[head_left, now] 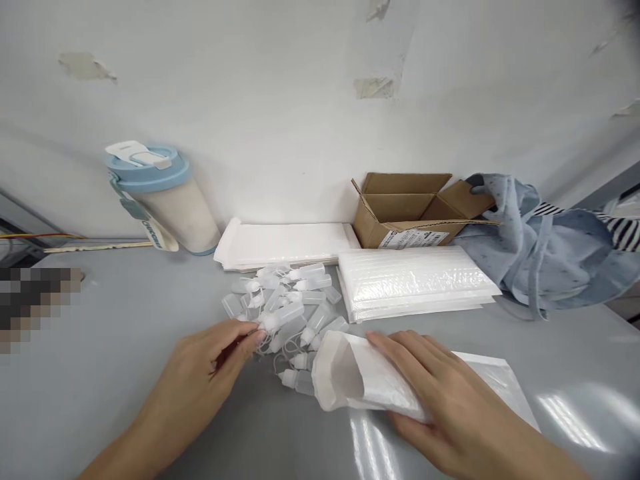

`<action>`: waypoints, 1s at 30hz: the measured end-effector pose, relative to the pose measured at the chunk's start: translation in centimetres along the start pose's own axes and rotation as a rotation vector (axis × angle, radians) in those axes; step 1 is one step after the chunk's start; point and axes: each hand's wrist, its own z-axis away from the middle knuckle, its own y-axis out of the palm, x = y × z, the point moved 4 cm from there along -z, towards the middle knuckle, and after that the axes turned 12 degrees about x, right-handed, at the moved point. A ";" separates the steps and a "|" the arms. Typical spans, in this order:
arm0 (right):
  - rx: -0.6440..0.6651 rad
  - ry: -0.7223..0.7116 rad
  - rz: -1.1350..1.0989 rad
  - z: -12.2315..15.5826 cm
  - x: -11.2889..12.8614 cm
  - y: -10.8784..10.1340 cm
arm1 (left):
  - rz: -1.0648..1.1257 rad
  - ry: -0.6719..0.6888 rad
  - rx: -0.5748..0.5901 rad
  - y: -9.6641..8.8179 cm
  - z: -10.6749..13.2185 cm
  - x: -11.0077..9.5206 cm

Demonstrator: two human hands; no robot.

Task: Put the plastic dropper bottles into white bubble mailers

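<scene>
A loose pile of small clear plastic dropper bottles [313, 320] with white caps and thin loops lies on the grey table. My left hand [215, 367] pinches one dropper bottle [284, 317] by its cap end, at the pile's near left edge. In my right hand [430, 393] is a white bubble mailer [345, 373], gripped around its sides so that its mouth gapes toward the left. The mailer's mouth overlaps the right side of the pile and hides parts of some bottles. Its far end sticks out beyond my right hand.
Behind the pile lie stacked flat white mailers [295, 243], and more bubble mailers [415, 280] are stacked to the right. An opened cardboard box [407, 207] stands by the wall beside a blue cloth hat [565, 253]. A tumbler with a blue lid [175, 207] stands at the back left.
</scene>
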 end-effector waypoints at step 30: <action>0.088 -0.188 -0.109 0.6 1.2 -0.1 | -0.038 0.669 0.073 3.1 3.8 -5.5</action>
